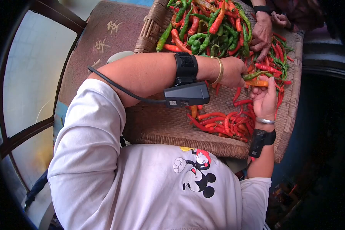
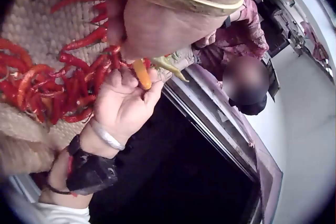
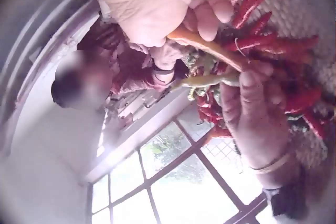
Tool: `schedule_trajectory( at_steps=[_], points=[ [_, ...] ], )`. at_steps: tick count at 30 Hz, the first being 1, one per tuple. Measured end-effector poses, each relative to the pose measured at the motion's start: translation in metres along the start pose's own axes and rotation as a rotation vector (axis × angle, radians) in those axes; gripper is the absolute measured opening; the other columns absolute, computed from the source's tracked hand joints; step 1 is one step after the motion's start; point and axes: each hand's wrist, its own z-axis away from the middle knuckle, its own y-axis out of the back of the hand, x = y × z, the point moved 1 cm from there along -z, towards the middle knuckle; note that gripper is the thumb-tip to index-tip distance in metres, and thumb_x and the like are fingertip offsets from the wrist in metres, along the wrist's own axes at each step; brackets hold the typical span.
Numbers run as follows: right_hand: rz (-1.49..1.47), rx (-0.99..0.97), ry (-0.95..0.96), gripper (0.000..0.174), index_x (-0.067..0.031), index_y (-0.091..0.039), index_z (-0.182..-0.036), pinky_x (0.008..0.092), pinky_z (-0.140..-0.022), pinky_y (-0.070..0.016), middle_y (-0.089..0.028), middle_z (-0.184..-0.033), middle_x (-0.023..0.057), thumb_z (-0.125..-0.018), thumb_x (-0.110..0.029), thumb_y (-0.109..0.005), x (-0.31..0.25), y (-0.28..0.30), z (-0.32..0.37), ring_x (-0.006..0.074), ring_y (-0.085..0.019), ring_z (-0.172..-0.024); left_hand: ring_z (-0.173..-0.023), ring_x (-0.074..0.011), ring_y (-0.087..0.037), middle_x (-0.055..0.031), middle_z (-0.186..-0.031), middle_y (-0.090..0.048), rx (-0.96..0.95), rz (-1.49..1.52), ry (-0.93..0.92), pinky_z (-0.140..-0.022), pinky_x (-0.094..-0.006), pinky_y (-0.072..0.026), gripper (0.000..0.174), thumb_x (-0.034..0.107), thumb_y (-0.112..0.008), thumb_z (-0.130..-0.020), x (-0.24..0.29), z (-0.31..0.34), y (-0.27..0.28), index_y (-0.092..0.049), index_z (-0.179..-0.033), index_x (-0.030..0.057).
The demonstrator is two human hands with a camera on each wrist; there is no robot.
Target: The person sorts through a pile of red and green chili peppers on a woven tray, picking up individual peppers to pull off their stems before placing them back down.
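Observation:
In the head view the left hand (image 1: pixel 232 73), with a gold bangle, pinches a green pepper (image 1: pixel 255 74). Facing it, palm up, the right hand (image 1: pixel 263 101) with a silver bangle grips an orange pepper (image 1: pixel 257 83) between thumb and fingers. The right wrist view shows the orange pepper (image 3: pixel 207 47) stretching from the right hand (image 3: pixel 157 11) to the fingertips of the left hand (image 3: pixel 257 119), with the pale green pepper (image 3: pixel 207 80) alongside. Its tip (image 2: pixel 170 68) sticks out beside the orange one (image 2: pixel 142 74) in the left wrist view.
A woven tray (image 1: pixel 293 111) holds mixed green and red peppers (image 1: pixel 218 34) at the back and red peppers (image 1: pixel 228 122) near its front rim. Another person's hand (image 1: pixel 261 34) reaches among the peppers from the far side. A window (image 1: pixel 30 73) stands at the left.

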Motion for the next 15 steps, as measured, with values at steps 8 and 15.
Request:
schedule_trajectory(
  at_steps=[8,15],
  points=[
    [0.189,-0.046,0.06,0.023,-0.0033,-0.051,-0.087,0.023,-0.043,-0.0394,-0.053,-0.07,0.005,-0.089,-0.023,-0.041,-0.037,0.034,-0.006,0.0103,-0.048,-0.052,-0.059,-0.0127,-0.057,-0.0062,-0.065,-0.056,0.027,0.179,0.032,-0.053,-0.0287,-0.0463,0.023,0.018,-0.053,-0.081,-0.01,-0.008,-0.004,-0.055,-0.097,0.0013],
    [1.574,0.39,0.661,0.027,-0.0011,-0.053,-0.102,0.0186,-0.049,-0.0404,-0.055,-0.076,0.0021,-0.082,-0.019,-0.052,-0.062,0.04,-0.011,0.0077,-0.05,-0.056,-0.057,-0.011,-0.055,-0.0037,-0.068,-0.058,-0.076,0.299,0.081,-0.048,-0.0242,-0.0454,0.019,0.015,-0.052,-0.081,-0.011,-0.008,-0.009,-0.055,-0.095,0.0026]
  ],
)
